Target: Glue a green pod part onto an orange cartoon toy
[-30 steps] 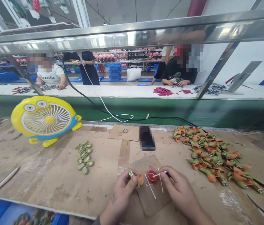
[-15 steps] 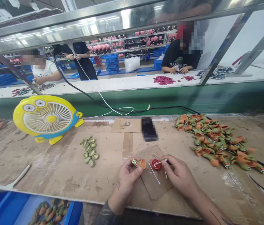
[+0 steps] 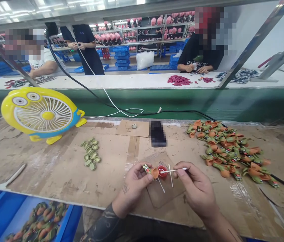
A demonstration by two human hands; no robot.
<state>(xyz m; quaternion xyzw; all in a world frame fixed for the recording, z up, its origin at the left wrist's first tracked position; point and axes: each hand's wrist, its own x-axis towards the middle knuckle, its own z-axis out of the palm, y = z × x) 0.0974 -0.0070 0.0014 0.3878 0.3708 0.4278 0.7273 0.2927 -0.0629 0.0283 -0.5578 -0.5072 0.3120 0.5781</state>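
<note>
A small green-and-orange figure [image 3: 147, 169] was gripped between the thumb and fingers of the left hand [image 3: 138, 179], just left of the red pot [image 3: 162, 171]. A cotton swab [image 3: 173, 170] was pinched in the right hand [image 3: 198, 186], to the right of the red pot, its far tip reaching into the pot's mouth. Two more swabs [image 3: 170, 176] were laid close beside the red pot, on a loose cardboard sheet [image 3: 166, 195] over the bench [image 3: 63, 168].

Similar figures [image 3: 222, 148] were heaped right of the red pot; hollow green pieces [image 3: 91, 154] were grouped to its left, with a yellow fan [image 3: 48, 116] farther left and back. Well beyond the red pot, pale lettering was printed across a co-worker's black shirt [image 3: 199, 53] (an initial R could be made out, the rest being blurred). More lettering, partly hidden, was borne by a white shirt [image 3: 40, 60] beyond the fan.
</note>
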